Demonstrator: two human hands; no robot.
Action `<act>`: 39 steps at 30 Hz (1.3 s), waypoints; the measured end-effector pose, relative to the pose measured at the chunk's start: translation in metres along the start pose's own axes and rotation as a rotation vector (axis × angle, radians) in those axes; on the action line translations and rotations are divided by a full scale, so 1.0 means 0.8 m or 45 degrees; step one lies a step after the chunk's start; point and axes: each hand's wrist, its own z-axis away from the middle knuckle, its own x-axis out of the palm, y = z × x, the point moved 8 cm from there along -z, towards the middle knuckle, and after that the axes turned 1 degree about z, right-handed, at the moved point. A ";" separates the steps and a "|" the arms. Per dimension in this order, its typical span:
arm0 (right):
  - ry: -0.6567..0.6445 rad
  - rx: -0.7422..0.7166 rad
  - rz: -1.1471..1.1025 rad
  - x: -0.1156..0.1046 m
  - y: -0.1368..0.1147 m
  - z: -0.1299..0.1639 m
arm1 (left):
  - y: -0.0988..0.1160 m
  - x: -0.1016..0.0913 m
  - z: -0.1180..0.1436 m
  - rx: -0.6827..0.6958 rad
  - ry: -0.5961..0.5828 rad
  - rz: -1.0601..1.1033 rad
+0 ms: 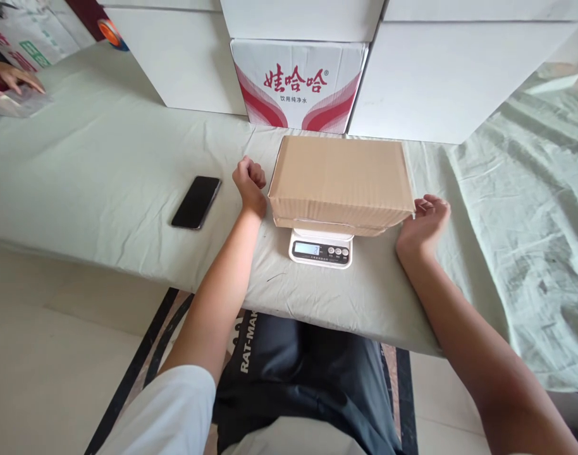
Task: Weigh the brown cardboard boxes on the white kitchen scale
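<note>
Left hand (250, 183) fisted, right hand (424, 220) loosely curled – pale-green tablecloth (104, 170), white boxes (441, 76) behind.

Box (341, 180) on scale (321, 248), phone (196, 202) to its left, cartons (298, 82) behind
</note>
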 end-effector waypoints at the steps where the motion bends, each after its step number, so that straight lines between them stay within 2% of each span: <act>1: -0.041 -0.078 0.022 0.003 -0.006 0.002 | -0.001 0.000 0.000 -0.011 0.011 0.013; 3: -0.137 -0.213 0.069 0.009 -0.014 0.010 | -0.001 0.000 0.001 -0.032 0.028 0.059; 5: -0.195 -0.270 0.118 0.012 -0.015 0.016 | -0.001 0.002 0.002 -0.062 0.038 0.102; 9: -0.210 -0.299 0.218 0.008 -0.009 0.015 | -0.002 0.005 0.004 -0.106 0.059 0.084; 15: -0.240 -0.335 0.243 0.005 -0.003 0.005 | 0.001 0.007 0.001 -0.012 0.013 -0.017; 19: -0.236 -0.320 0.254 0.007 -0.005 0.009 | 0.003 0.008 0.001 -0.027 0.011 -0.073; 25: -0.242 -0.272 0.195 0.011 -0.012 0.019 | -0.001 0.007 0.006 -0.137 0.068 -0.008; 31: -0.224 -0.262 0.163 0.011 -0.013 0.017 | -0.002 0.006 0.002 -0.040 0.030 -0.067; 36: -0.219 -0.259 0.217 0.012 -0.012 0.016 | -0.004 0.005 0.002 -0.040 0.012 -0.076; 39: -0.280 -0.245 0.275 0.016 -0.012 0.019 | -0.004 0.008 0.006 -0.051 0.003 -0.056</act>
